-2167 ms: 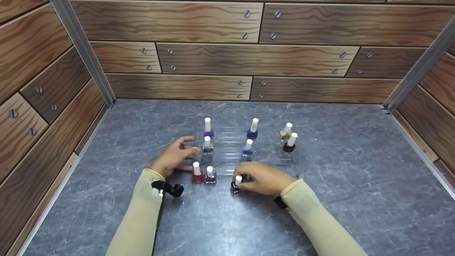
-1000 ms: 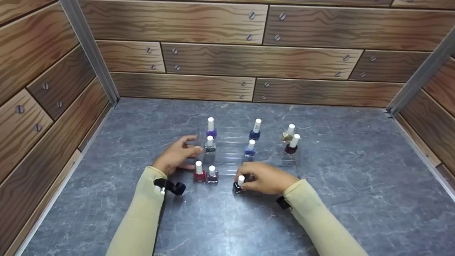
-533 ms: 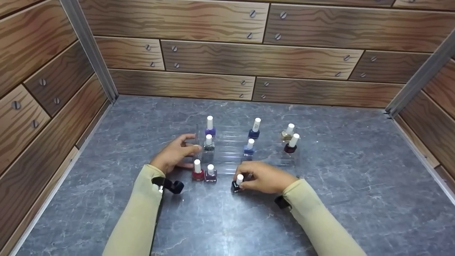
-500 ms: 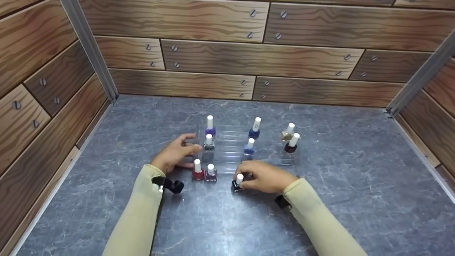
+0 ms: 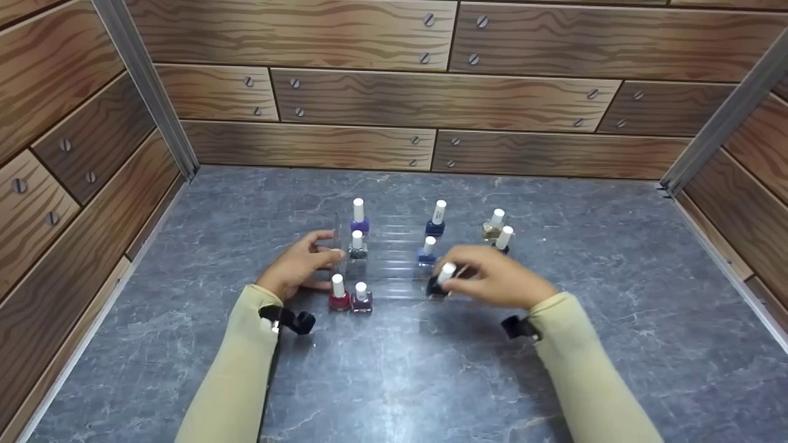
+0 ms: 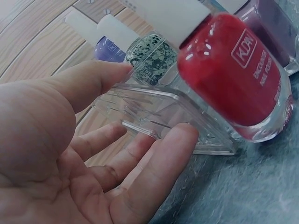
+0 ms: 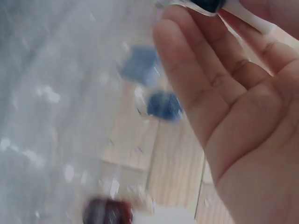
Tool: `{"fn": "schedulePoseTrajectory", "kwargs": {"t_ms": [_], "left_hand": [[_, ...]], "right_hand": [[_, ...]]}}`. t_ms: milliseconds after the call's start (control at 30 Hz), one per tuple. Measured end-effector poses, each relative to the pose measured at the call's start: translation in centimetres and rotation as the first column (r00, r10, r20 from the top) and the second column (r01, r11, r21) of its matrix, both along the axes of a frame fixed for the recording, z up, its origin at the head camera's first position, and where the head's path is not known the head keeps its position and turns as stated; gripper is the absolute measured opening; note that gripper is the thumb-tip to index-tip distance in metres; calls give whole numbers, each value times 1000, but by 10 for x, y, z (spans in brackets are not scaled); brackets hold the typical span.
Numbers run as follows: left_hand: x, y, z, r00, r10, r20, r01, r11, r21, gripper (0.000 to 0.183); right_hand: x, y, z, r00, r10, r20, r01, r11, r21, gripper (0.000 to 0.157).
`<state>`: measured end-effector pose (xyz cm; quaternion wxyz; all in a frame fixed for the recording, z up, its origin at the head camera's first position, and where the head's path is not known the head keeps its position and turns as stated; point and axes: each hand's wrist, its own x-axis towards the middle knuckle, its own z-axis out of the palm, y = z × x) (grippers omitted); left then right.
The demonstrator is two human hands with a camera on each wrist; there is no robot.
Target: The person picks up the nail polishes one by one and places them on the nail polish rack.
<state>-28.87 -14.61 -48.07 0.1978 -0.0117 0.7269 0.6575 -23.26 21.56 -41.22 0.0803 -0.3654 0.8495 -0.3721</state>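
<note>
Between thumb and fingers, my right hand (image 5: pixel 495 280) pinches a black nail polish bottle (image 5: pixel 436 287) with a white cap, over the front right part of a clear stepped display stand (image 5: pixel 395 264). In the right wrist view, only the lower part of that bottle (image 7: pixel 208 3) shows at the top edge. My left hand (image 5: pixel 297 266) holds the stand's left end, thumb at the top edge and fingers against the side panel. Beside it, a red polish bottle (image 5: pixel 338 300) and a plum one (image 5: pixel 362 303) stand in front of the stand's left part.
On the stand are a purple bottle (image 5: pixel 360 225), a green glitter bottle (image 5: pixel 357 251), a navy bottle (image 5: pixel 435 228) and a light blue bottle (image 5: pixel 427 256). A gold bottle (image 5: pixel 492 231) and a dark red bottle (image 7: pixel 106 212) stand at the right. Wood-patterned walls (image 5: pixel 357 98) enclose the grey tabletop (image 5: pixel 394 369).
My right hand has moved the black bottle from in front of the stand, rightward and farther away, up over the stand. The left hand keeps its place at the stand's end.
</note>
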Motion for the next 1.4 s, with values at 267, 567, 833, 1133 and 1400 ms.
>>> {"fn": "schedulePoseTrajectory", "kwargs": {"t_ms": [267,567,833,1133,1400], "left_hand": [[-2,-3,2,1000,5,-12,-5,1000,-2,75],[-2,0,2,1000,-7,-15,7,1000,-3,76],[-3,1,3,1000,4,-9,-4,1000,-7,75],[1,1,-1,1000,8,-4,-8,1000,-13,74],[1,1,-1,1000,2,-9,-2,1000,-10,76]], "right_hand": [[-3,21,21,991,-129,46,137,919,-371,15],[-3,54,35,957,-282,-66,266,947,-180,13],[-6,58,29,953,-241,-181,265,957,121,14],[-10,57,14,966,-212,-145,245,931,272,11],[-12,54,4,969,-175,-174,228,906,357,9]]}}
